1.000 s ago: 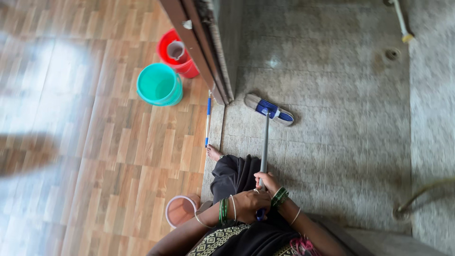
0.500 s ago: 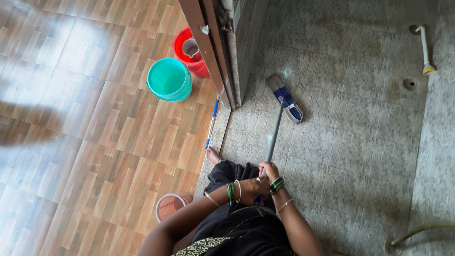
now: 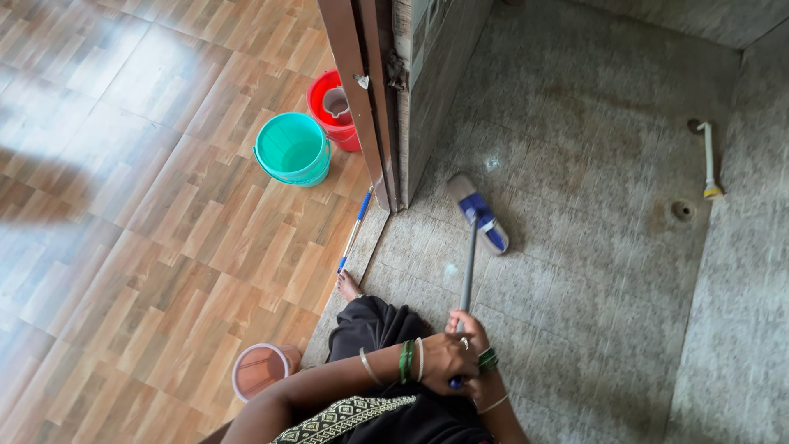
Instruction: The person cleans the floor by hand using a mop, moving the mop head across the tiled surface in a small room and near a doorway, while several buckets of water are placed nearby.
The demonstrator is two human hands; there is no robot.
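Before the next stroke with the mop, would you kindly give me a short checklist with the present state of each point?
1. Both hands on the mop handle: left hand and right hand grip its upper end. Ok.
2. Mop head flat on the grey floor: ok.
3. Mop head apart from the door frame: close, not touching. Ok.
4. Teal bucket and red bucket out of the stroke's way, on the wooden floor: ok.
5. Floor wet or dry: cannot tell.
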